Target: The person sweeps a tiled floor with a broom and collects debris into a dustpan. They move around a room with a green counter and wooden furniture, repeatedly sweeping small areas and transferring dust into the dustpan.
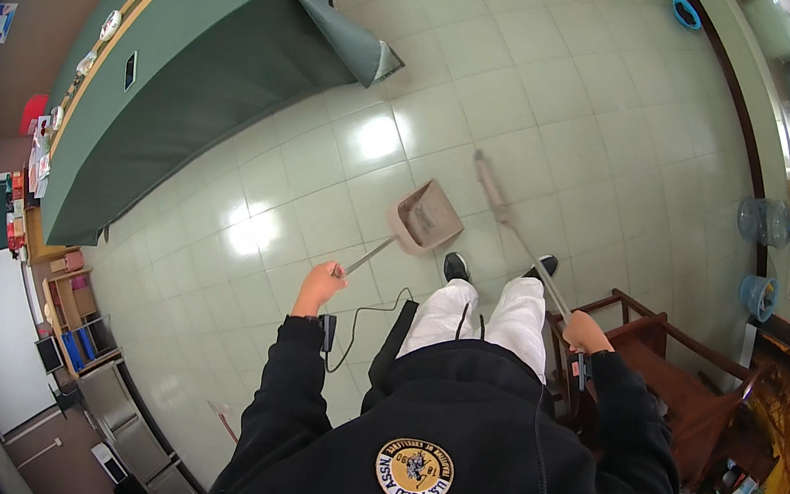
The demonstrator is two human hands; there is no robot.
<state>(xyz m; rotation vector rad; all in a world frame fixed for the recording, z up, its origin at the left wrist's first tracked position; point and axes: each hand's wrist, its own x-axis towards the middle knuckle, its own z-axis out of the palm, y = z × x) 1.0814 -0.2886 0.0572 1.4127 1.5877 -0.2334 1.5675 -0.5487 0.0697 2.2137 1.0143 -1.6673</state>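
My left hand (pixel 321 284) grips the thin handle of a beige long-handled dustpan (pixel 426 218), whose pan rests on the tiled floor in front of my feet with some dust or debris inside. My right hand (pixel 586 333) is closed around the pole of a broom (pixel 492 186). The broom's head lies to the right of the pan, apart from it, and looks slightly blurred. Both arms are in black sleeves, and a device is strapped at each wrist.
Dark wooden chair (pixel 696 365) stands close on my right. A long green-covered table (pixel 188 51) fills the upper left. Large clear water bottle (pixel 766 222) and blue basket (pixel 758 297) are by the right wall. A black cable (pixel 354 325) hangs beside my left wrist.
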